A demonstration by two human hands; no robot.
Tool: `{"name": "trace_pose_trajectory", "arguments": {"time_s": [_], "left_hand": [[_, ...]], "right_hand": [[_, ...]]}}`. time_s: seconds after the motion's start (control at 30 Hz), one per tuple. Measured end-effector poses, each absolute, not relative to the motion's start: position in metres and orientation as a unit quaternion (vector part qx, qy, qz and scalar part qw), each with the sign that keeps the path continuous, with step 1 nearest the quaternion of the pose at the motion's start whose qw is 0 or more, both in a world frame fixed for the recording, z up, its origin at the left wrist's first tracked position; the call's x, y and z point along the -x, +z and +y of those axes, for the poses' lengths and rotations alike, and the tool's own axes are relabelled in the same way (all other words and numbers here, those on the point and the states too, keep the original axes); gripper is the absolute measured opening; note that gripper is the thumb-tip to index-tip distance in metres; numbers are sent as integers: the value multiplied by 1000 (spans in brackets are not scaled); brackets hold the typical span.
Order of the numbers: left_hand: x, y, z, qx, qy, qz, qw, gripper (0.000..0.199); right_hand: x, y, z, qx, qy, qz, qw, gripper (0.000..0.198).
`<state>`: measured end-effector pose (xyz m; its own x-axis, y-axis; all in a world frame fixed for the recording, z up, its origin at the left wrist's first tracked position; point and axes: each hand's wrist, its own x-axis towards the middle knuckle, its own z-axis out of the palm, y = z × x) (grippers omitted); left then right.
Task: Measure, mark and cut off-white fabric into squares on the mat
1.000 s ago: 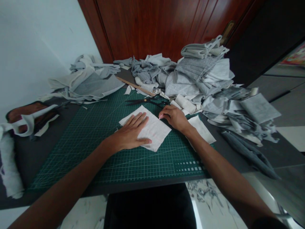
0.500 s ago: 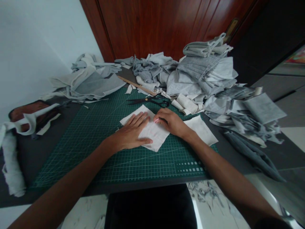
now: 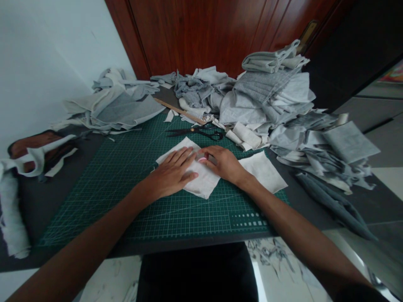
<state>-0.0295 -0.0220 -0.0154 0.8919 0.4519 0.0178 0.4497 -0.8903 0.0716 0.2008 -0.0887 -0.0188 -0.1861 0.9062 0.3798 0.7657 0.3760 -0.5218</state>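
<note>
A pale off-white square of cloth (image 3: 204, 184) lies turned cornerwise on the green cutting mat (image 3: 151, 226). Spread flat over its left part is my left hand (image 3: 171, 173), fingers stretched and pressing on the fabric. My right hand (image 3: 224, 164) is closed in a pinch on a small pink and white piece of tailor's chalk (image 3: 202, 159), held against the cloth's upper right part. Most of the chalk is hidden by the fingers. Beyond the hands lie black scissors (image 3: 195, 131). A second pale cloth piece (image 3: 265, 172) rests to the right, partly under my right forearm.
Grey cloth stacks (image 3: 267, 92) rise at the back right, and more fabric (image 3: 119, 107) is heaped at the back left. A wooden ruler (image 3: 179, 110) lies behind the scissors. A dark folded cloth (image 3: 333, 203) sits by the right edge, a fabric roll (image 3: 14, 214) at the left.
My right hand has slid slightly left and down over the cloth with the chalk, closer to my left fingers. My left hand stays flat on the fabric.
</note>
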Motion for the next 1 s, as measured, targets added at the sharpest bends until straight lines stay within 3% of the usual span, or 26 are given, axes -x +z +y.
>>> {"name": "trace_pose_trajectory", "arguments": {"time_s": [0.27,0.5,0.73,1.0], "left_hand": [[24,9,-34,-944,39,322,-66,40],[23,10,-23,-928,43,367,-38,24],[22,2,-22,-936,111,332,-21,31],[22,-7,-17,-943,95,319,27,43]], "right_hand": [[-212,-17,-86,555,89,-741,367,10],[-215,-14,-87,556,86,-737,374,10],[-221,-13,-88,591,57,-714,371,10],[-235,-17,-84,639,18,-682,355,9]]}}
